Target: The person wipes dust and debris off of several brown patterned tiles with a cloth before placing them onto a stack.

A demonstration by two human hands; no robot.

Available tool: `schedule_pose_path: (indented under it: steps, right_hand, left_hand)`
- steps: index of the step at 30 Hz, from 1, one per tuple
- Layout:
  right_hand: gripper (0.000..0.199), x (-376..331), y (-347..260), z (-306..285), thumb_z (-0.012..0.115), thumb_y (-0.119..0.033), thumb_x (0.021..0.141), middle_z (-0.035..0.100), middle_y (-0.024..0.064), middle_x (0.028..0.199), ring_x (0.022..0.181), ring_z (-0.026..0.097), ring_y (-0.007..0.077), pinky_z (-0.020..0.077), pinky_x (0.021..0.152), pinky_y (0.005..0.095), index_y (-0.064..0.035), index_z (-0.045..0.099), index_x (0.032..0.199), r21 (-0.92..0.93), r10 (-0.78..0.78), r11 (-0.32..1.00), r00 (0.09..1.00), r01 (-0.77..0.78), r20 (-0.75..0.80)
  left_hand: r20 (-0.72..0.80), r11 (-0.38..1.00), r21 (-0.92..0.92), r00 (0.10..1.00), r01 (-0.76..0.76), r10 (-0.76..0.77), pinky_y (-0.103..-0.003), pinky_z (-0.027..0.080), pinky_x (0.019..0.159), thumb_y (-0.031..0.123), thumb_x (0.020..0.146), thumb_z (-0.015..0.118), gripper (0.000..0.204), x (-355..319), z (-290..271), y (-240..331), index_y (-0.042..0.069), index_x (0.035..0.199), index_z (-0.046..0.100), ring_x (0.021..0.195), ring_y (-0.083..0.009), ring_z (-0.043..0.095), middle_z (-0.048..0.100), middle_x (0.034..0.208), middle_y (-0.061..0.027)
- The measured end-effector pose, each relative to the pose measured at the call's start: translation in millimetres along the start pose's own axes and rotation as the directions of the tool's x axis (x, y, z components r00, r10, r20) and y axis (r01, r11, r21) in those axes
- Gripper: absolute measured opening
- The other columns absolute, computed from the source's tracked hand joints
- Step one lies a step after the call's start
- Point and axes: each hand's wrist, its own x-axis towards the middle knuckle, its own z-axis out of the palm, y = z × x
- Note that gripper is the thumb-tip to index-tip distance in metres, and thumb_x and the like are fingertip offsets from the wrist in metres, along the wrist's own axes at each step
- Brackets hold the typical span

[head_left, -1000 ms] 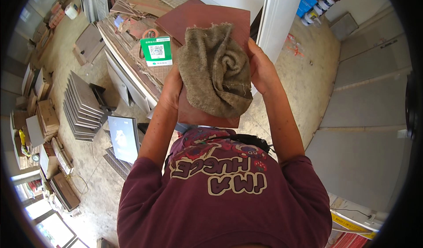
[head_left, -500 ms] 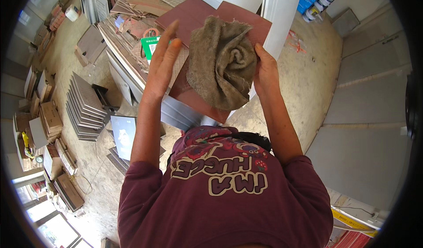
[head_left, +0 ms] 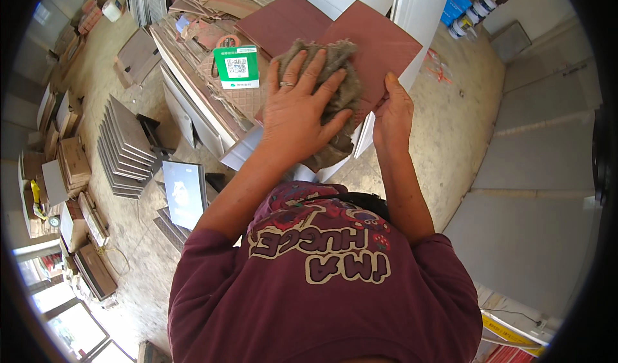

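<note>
My left hand, with a ring on one finger, lies over a crumpled grey-brown rag. Its fingers are spread and press the rag down onto a reddish-brown tile. At the tile's right edge, my right hand grips with the thumb on top; its other fingers are mostly hidden underneath. Another reddish-brown tile lies just beyond, to the left. Most of the held tile's near part is hidden by the rag and my left hand.
Left of the tiles, a green card with a square code rests on a cluttered stack of boards and tiles. White panels stand behind on the right. Tilted grey tiles fill a floor rack at left. Blue and white buckets stand far right.
My left hand has come down from beside the rag onto it, uncovering the green card. The tile has shifted right, still gripped by my right hand.
</note>
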Motion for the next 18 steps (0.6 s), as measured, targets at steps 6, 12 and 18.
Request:
schedule_pose_path:
  steps: [6,12,18]
  right_hand:
    - [0.028,-1.9,-12.7,3.4,0.052,-0.026,0.091,0.062,0.0083,0.1,0.089,0.059,0.0171,0.0464,0.081,0.0313,-0.001,0.057,0.103,0.038,-0.005,0.999,0.998,0.007,-0.07]
    - [0.028,-0.6,-21.2,4.0,0.051,-0.023,0.091,0.06,0.0085,0.106,0.095,0.058,0.0183,0.0465,0.084,0.0327,-0.0014,0.054,0.108,0.055,-0.039,0.998,0.995,0.044,-0.088]
    - [0.038,3.2,-18.0,-1.1,0.052,-0.035,0.091,0.061,0.0088,0.101,0.088,0.059,0.0158,0.0469,0.077,0.0294,0.0006,0.055,0.105,-0.065,-0.176,0.983,0.98,0.17,-0.092]
  left_hand:
    - [-0.101,0.996,0.014,0.991,0.089,-0.087,-0.045,0.023,0.103,0.028,0.073,0.066,0.043,-14.6,-6.6,-13.5,0.015,0.113,0.06,0.121,-0.0291,0.04,0.046,0.132,-0.0082]
    - [-0.281,0.994,-0.075,0.954,0.083,-0.101,-0.041,0.033,0.094,0.013,0.071,0.068,0.031,-34.7,-2.2,-27.1,0.009,0.101,0.062,0.111,-0.029,0.047,0.054,0.12,-0.0092]
    - [-0.292,0.61,-0.755,0.711,0.239,-0.64,-0.028,0.043,0.078,0.007,0.087,0.056,0.016,-59.2,23.7,-57.2,0.001,0.102,0.056,0.086,-0.0165,0.053,0.056,0.094,-0.007]
